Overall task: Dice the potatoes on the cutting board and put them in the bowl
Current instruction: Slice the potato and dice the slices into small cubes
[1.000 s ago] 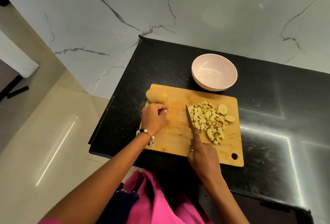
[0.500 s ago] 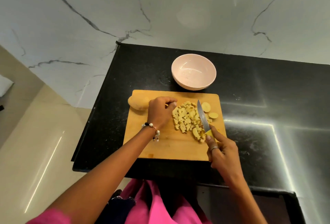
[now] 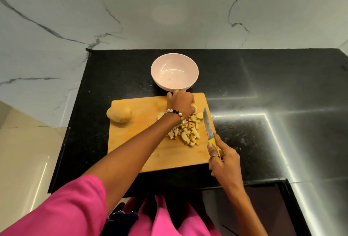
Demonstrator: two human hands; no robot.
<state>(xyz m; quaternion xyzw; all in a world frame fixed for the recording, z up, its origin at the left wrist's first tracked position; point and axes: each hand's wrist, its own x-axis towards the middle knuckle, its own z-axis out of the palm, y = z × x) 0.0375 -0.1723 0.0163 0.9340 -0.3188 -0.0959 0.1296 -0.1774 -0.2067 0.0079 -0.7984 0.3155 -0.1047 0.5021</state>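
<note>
Head view: left hand [image 3: 180, 104] hides diced potatoes [image 3: 188, 132] partly; grip unclear

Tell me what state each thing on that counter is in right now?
Bowl: upright, empty.
Whole potato: uncut, on the board's left edge.
Diced potato: piled on the board.
Cutting board: flat on the counter.
Knife: gripped by the right hand, blade beside the pile.
Left hand: over the pile's far end; its grip is hidden.

Diced potatoes [image 3: 185, 132] — perhaps unevenly — on board [image 3: 143, 141]
</note>
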